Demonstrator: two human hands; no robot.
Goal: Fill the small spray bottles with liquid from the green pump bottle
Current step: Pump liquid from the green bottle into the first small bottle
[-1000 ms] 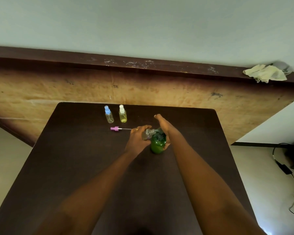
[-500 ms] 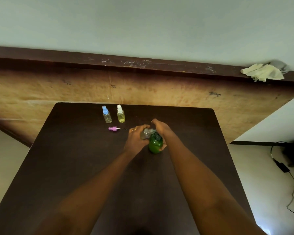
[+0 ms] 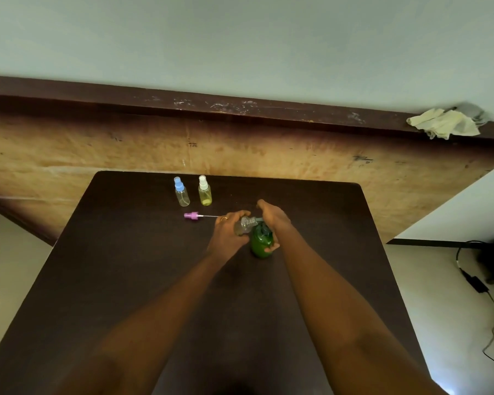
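A blue-capped spray bottle (image 3: 181,193) and a white-capped spray bottle (image 3: 205,192) stand side by side near the counter's (image 3: 126,280) far edge. A pink spray head (image 3: 193,215) lies just before them, its tube reaching the left hand (image 3: 228,232). The counter's right side and near-left lie open.

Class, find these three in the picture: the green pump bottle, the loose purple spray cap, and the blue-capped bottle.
green pump bottle (image 3: 259,247): head view, on its green body.
purple spray cap (image 3: 190,215): head view, on its purple head.
blue-capped bottle (image 3: 182,197): head view, on its clear body.
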